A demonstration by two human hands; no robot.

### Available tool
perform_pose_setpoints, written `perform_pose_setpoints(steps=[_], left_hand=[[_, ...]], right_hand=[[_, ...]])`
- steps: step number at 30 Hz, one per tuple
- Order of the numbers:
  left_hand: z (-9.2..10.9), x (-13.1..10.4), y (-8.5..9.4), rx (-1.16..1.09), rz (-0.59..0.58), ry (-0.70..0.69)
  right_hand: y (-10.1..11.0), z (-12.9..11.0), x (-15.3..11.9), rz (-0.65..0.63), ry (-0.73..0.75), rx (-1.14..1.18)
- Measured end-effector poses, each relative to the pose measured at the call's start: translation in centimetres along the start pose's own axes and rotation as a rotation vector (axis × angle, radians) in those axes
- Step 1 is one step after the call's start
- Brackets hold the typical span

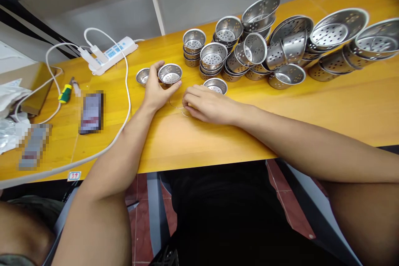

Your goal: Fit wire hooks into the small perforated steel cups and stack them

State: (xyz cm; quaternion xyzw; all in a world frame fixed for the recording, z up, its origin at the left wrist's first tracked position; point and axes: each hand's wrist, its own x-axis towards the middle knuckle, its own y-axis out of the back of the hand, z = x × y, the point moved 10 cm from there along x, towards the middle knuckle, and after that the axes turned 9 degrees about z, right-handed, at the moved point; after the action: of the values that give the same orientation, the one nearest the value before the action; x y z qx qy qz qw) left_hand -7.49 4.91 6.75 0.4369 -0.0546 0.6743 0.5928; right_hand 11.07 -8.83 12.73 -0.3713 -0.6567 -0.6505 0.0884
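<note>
My left hand (pixel 157 88) is closed around a small perforated metal cup (pixel 170 75), thumb on its near side and fingers behind. Just left of that hand a second small perforated cup (pixel 142 75) is partly covered by it. A thin, curved wire (pixel 178 108) runs below the held cup to my right hand (pixel 208 103). The fingers of that hand are pinched together on the wire; their tips are partly hidden. Right behind my right hand stands another perforated cup (pixel 216 86), its lower part covered by the hand.
Stacks of perforated metal cups (pixel 213 56) and larger perforated bowls (pixel 338 29) fill the back right of the yellow table (pixel 174 145). A white power strip (pixel 114 55) with a looping cable (pixel 127 87), a green screwdriver (pixel 65 93) and two blurred phones (pixel 91 112) lie left.
</note>
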Motion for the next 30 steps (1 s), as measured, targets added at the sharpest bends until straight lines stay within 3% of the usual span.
perform_pose_setpoints(steps=[2, 7, 12, 16, 22, 27, 30], left_hand=[[0.1, 0.2, 0.5, 0.015, 0.043, -0.018], [1.0, 0.7, 1.6, 0.059, 0.13, -0.086], [2.8, 0.4, 0.6, -0.053, 0.027, -0.126], [6.6, -0.3, -0.2, -0.155, -0.081, -0.228], [11.2, -1.5, -1.7, -0.268, -0.267, -0.276], [11.1, -1.7, -2.4, -0.29, -0.267, -0.299], [10.9, -1.6, -2.3, -0.267, -0.229, -0.353]], right_hand=[[1.6, 0.5, 0.0, 0.121, -0.019, 0.102], [5.1, 4.5, -0.7, 0.422, -0.267, 0.238], [6.9, 8.0, -2.3, 0.672, -0.394, 0.239], [6.4, 9.7, -2.8, 0.742, -0.437, 0.279], [6.0, 10.8, -3.2, 0.803, -0.479, 0.354], [6.0, 11.1, -3.2, 0.779, -0.567, 0.364], [7.0, 10.6, -3.1, 0.818, -0.555, 0.312]])
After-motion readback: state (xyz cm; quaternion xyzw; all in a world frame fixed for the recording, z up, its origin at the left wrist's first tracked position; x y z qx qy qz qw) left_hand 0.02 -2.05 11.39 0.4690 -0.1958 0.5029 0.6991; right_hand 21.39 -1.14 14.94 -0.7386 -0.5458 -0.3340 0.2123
